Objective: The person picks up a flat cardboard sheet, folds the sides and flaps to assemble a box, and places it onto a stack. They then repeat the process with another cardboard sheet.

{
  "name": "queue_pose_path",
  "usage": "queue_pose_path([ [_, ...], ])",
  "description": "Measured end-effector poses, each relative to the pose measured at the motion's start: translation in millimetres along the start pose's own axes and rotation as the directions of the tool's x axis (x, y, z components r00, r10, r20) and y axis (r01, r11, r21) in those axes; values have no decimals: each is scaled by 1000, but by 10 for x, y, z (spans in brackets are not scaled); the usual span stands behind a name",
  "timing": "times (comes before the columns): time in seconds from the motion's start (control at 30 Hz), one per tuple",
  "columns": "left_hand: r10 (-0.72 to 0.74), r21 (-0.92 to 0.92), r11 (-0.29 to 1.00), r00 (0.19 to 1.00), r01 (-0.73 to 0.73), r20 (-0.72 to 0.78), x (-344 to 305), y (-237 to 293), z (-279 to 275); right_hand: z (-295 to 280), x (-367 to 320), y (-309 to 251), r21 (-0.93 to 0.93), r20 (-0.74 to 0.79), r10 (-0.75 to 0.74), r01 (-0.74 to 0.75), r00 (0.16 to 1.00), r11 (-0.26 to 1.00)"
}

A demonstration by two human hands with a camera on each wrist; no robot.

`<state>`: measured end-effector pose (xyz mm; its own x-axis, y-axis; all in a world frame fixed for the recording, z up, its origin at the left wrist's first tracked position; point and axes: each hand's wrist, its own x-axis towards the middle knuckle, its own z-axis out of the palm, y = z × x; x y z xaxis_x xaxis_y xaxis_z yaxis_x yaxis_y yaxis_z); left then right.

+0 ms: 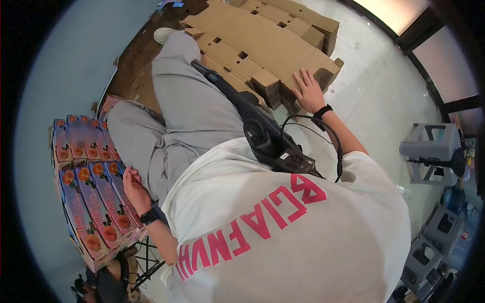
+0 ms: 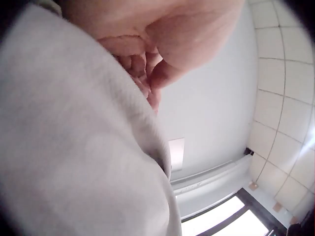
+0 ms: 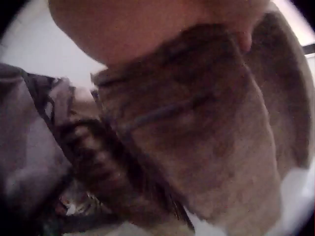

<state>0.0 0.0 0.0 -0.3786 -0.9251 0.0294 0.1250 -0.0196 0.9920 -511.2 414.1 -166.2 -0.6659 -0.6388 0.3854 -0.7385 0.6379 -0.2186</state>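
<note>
My right hand (image 1: 309, 94) rests palm down, fingers spread, on the corner of a stack of flat brown cardboard (image 1: 273, 48). In the right wrist view the cardboard's side (image 3: 197, 128) fills much of the picture below the hand (image 3: 152, 29). My left hand (image 1: 135, 192) lies beside the grey trouser leg (image 1: 144, 131), next to the pink and blue printed boxes (image 1: 96, 202). Its fingers (image 2: 135, 64) are loosely curled near the thumb in the left wrist view, with nothing visible in them. Grey trouser cloth (image 2: 83, 128) covers part of that view.
A black device (image 1: 268, 134) with a cable lies across the lap. Grey plastic stools (image 1: 429, 144) stand on the pale tiled floor (image 1: 376, 70) at the right. A blue-grey wall (image 1: 65, 55) rises at the left. Behind the boxes is a thin black metal frame (image 1: 147, 260).
</note>
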Motion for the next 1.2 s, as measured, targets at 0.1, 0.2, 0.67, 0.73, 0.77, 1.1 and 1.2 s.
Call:
queue_pose_path([
  [0.1,-2,37,999,1000,1,2,-34,108,3,146,-181,-77,82,-105,8,1,994,997],
  [0.2,-2,46,999,1000,3,-15,11,33,88,122,-125,-33,111,-167,45,-26,985,993],
  [0.67,689,951,236,724,-200,-18,-746,1876,-352,497,-120,126,202,-230,-31,79,973,976],
  [0.73,749,979,175,659,-102,-65,-840,2111,-653,439,-135,73,180,-227,-26,68,974,981],
  [0.77,757,983,176,645,-51,-102,-846,2232,-840,422,-134,50,177,-229,-34,76,973,981],
  [1.1,309,986,-86,944,146,-113,-360,2688,-2263,347,-134,33,193,-183,-2,38,983,980],
  [1.2,293,982,-17,941,186,-172,-296,2791,-2247,362,-131,41,201,-196,-17,58,980,978],
])
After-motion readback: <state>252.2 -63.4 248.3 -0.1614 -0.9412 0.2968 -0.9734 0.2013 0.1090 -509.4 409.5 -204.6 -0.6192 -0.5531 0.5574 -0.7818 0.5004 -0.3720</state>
